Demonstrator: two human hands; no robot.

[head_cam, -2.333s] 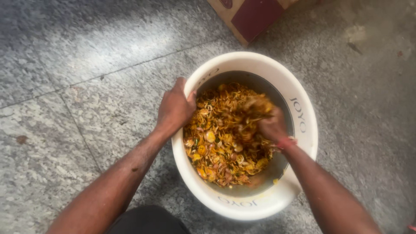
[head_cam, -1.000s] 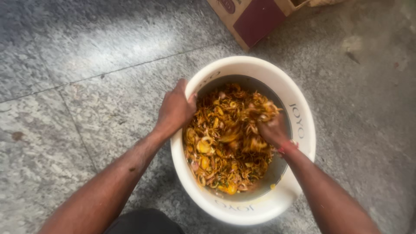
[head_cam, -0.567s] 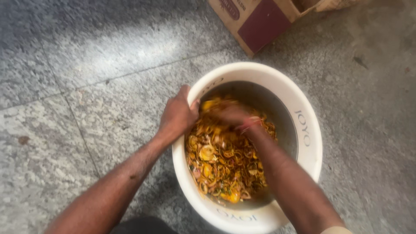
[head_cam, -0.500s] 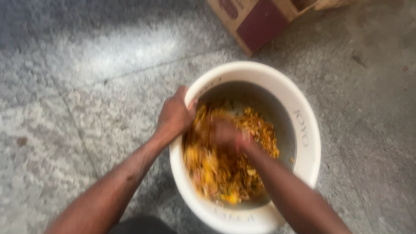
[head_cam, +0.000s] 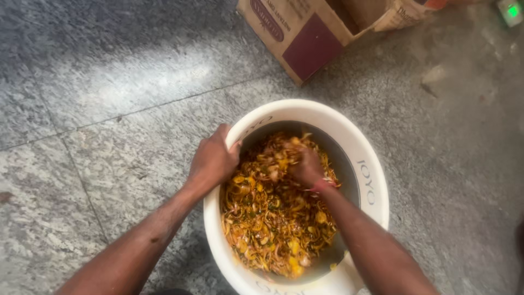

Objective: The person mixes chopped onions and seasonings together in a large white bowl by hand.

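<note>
— What fills the view, starting with the biggest thing?

— A grey speckled stone floor [head_cam: 109, 82], laid in large slabs with thin joints. At the top edge stands an open brown cardboard box with a maroon panel [head_cam: 305, 38], well apart from the hands.

— And in the middle?

— A round cream plastic tub [head_cam: 371, 180] sitting on the floor, with dark lettering on its wide rim. Inside it lies an orange-yellow heap of thin sliced onion strands and spiced bits [head_cam: 267, 224], spread over the left and lower part of the tub; the far right of the inner wall shows bare and dark.

— What are the hands doing?

— The left hand [head_cam: 213, 161] is clamped over the tub's left rim, fingers curled on the lip, thumb towards the inside. The right hand [head_cam: 305, 164] is down in the mix near the upper middle, fingers bunched around a clump of the strands. A thin red band [head_cam: 322, 186] circles that wrist.

— Anything smaller?

— A little green light [head_cam: 513, 10] glows in the top right corner.
</note>
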